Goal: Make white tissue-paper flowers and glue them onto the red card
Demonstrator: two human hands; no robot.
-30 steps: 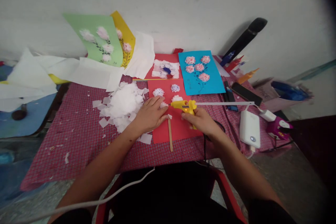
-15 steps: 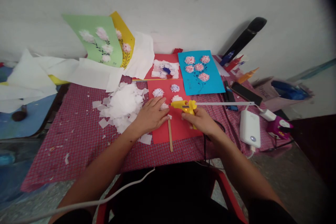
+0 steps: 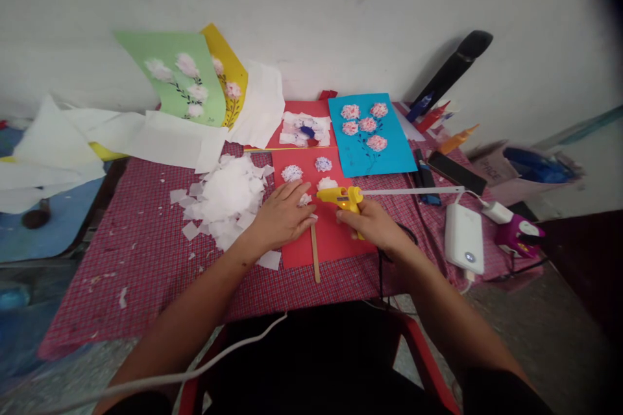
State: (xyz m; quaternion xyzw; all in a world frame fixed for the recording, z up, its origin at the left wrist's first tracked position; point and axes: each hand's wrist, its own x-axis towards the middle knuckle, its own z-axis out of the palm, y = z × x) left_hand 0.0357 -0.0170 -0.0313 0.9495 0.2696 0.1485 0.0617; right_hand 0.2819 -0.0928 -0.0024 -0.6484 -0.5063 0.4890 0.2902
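My right hand is wrapped round the handle of a yellow glue gun. A long pale glue stick juts from its back, and its nozzle points left. Close to that nozzle, my left hand is over the red sheet, thumb and fingertips closed at the top end of a flat wooden craft stick. A scrap of white paper shows at that end. Beside my left fingertips sits a partly hidden paper flower. Other flowers on the sheet are a white one and speckled ones.
A heap of white paper squares lies left of the sheet. Behind are a blue flower card and a green card against the wall. At right are a phone, a white power bank and paint bottles.
The glue gun's nozzle has drawn back slightly right, away from the flower by my left fingers. My left hand has barely moved, and the view has shifted a little.
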